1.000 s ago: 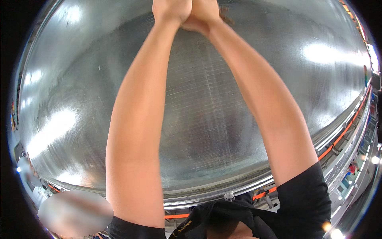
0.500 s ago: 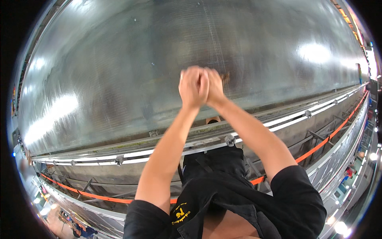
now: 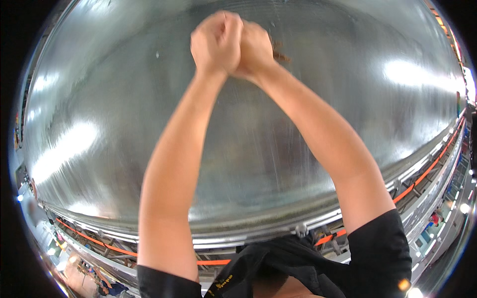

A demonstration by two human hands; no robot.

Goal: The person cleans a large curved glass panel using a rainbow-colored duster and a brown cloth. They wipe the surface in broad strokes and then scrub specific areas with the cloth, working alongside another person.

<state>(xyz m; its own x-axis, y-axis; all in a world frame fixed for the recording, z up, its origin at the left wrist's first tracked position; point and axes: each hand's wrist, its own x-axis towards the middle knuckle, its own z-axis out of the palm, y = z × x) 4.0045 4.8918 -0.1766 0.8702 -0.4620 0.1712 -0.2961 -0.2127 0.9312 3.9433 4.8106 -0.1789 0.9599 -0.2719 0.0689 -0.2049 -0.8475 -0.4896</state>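
My left hand and my right hand are closed and pressed together, out over a broad, glossy grey surface. Both arms reach far forward. Whatever the fingers grip, if anything, is hidden behind the hands. Just beside the right hand a small brown, frayed-looking patch shows against the grey; I cannot tell whether it belongs to something held. The hands are slightly blurred.
A metal rail with round fittings runs along the surface's near edge, close to my body. Below it stretches an orange strip. Bright light reflections lie on the surface at left and right. A person is at the lower left.
Both hands, still together, have moved forward and a little left, farther across the grey surface. My body has leaned closer over the rail. The brown patch has shifted along with the hands.
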